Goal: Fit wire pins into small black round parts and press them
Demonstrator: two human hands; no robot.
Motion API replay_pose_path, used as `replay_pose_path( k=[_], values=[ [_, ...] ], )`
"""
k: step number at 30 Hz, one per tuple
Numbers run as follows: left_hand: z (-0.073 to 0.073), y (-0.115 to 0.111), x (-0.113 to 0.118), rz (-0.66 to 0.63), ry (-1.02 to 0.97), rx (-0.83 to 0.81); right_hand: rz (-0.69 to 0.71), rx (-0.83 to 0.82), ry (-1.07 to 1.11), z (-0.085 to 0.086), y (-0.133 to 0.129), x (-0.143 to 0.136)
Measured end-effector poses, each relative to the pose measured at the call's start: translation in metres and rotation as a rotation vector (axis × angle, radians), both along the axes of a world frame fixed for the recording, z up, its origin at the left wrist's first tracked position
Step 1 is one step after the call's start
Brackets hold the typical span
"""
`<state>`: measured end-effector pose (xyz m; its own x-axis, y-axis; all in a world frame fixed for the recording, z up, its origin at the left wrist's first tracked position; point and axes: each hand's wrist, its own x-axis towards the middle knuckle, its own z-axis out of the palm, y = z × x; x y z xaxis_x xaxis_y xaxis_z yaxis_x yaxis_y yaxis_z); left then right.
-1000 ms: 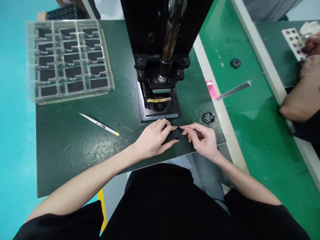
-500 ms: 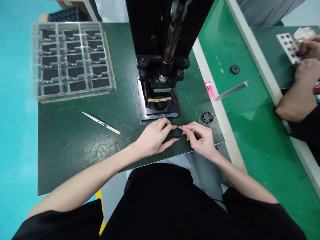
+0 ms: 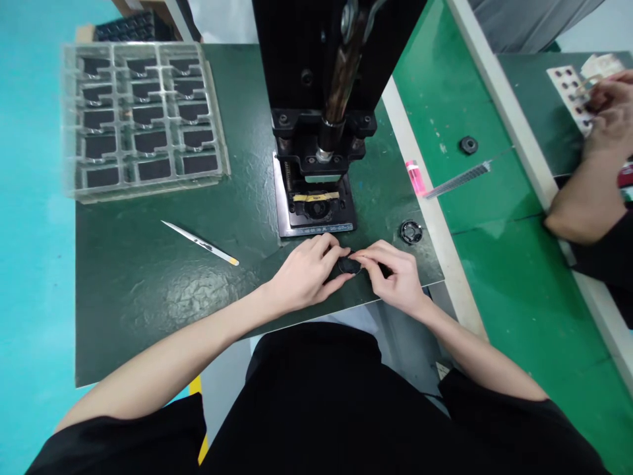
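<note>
**Both hands on small black disc, in front of press**

Dark green mat point(image 3: 148, 290) covers the bench, teal floor to the left. Left hand point(image 3: 301, 274) pinches a small round black part point(image 3: 349, 265) between thumb and fingers, just above the mat at its near edge. Right hand point(image 3: 395, 274) meets it from the other side, fingertips pressed together on the part's rim; what they do there is too small to tell. Part is not yet in the press fixture point(image 3: 316, 210), whose nest looks free just behind the hands. Judging by that, the hand work is in progress and loading is left.

Around: clear tray point(image 3: 143, 115) of dark pieces far left, tweezers point(image 3: 200, 243) on the mat, a second round part point(image 3: 411, 231) right of the fixture, pink pen-like item point(image 3: 414, 176). A co-worker's hands point(image 3: 610, 112) work at the next bench, well apart. Nothing lies between hands and fixture.
</note>
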<state>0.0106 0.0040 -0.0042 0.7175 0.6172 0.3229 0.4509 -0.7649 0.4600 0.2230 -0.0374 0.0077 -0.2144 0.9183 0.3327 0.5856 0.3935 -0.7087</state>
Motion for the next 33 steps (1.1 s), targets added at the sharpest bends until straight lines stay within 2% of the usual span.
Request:
replay_pose_path(
  k=[5,10,15,19,22,26,30,33],
  values=[
    [-0.001,-0.001,0.001,0.014,-0.024,-0.004,0.042,0.043,-0.022,-0.002,0.0,-0.001],
    [-0.002,0.0,0.002,0.017,-0.019,-0.011,-0.032,-0.008,0.021,-0.003,0.001,0.001],
    [-0.004,0.001,0.003,0.017,-0.028,-0.002,-0.048,-0.011,0.036,-0.005,0.001,0.0],
    [-0.005,0.001,0.003,0.017,-0.03,-0.009,-0.091,-0.097,0.12,-0.004,0.001,-0.001],
    [-0.005,0.001,0.003,0.016,-0.026,-0.008,-0.176,-0.165,0.259,-0.002,0.002,0.003],
    [-0.005,0.001,0.002,0.02,-0.023,-0.013,-0.342,-0.157,0.387,0.003,-0.005,0.016],
    [-0.004,0.0,0.001,0.021,-0.038,0.0,-0.482,-0.115,0.298,0.009,-0.031,0.046],
    [-0.002,-0.001,0.0,0.02,-0.053,-0.017,-0.673,0.006,0.177,0.006,-0.052,0.077]
  ],
)
